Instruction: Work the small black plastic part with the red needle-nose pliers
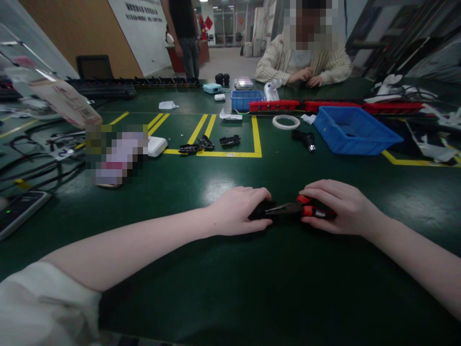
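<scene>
Your right hand (340, 204) grips red-handled metal pliers (288, 208); your left hand's (239, 209) fingers pinch a small black part (258, 211). Overreaching jaws could nip your fingertips.

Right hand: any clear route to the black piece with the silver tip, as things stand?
Probably yes. Nothing seems to stand between the right hand and the black piece with the silver tip, but it's holding the red-handled pliers, so grasping likely means freeing it first.
</scene>
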`<action>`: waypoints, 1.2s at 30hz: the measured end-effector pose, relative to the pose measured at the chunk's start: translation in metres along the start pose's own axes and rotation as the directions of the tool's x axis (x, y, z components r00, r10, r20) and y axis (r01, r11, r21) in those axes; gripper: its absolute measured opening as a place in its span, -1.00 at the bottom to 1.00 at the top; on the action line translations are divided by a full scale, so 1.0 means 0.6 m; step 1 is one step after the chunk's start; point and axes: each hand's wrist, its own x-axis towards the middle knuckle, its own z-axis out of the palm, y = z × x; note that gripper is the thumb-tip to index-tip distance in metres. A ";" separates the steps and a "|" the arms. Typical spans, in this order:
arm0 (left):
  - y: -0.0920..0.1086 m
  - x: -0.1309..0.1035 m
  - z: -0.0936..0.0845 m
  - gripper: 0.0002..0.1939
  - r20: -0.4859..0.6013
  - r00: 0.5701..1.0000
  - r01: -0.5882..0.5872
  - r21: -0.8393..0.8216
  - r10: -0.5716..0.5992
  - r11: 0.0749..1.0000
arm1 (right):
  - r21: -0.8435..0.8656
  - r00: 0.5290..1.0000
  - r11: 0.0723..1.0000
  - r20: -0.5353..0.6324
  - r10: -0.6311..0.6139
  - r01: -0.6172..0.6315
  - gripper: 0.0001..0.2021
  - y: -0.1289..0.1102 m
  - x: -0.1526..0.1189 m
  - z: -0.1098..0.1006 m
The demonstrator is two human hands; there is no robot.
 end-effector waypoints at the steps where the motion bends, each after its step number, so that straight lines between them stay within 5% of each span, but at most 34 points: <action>1: 0.000 0.000 0.000 -0.67 -0.003 1.000 0.000 0.001 0.000 1.000 | -0.002 1.000 1.000 0.008 -0.003 0.003 -0.67 0.000 0.000 0.000; 21: 0.008 -0.006 0.002 -0.67 -0.051 0.999 0.006 0.106 0.000 0.994 | 0.110 0.985 0.987 0.135 0.104 -0.120 -0.69 0.000 0.001 0.002; 30: 0.019 -0.007 0.001 -0.69 -0.051 0.997 0.069 0.118 -0.064 0.991 | 0.236 0.937 0.914 0.197 0.287 -0.330 -0.71 -0.001 -0.002 -0.004; 36: 0.022 -0.009 0.007 -0.70 -0.080 0.994 0.087 0.136 -0.077 0.987 | 0.194 0.894 0.874 0.138 0.426 -0.446 -0.71 0.009 -0.004 -0.009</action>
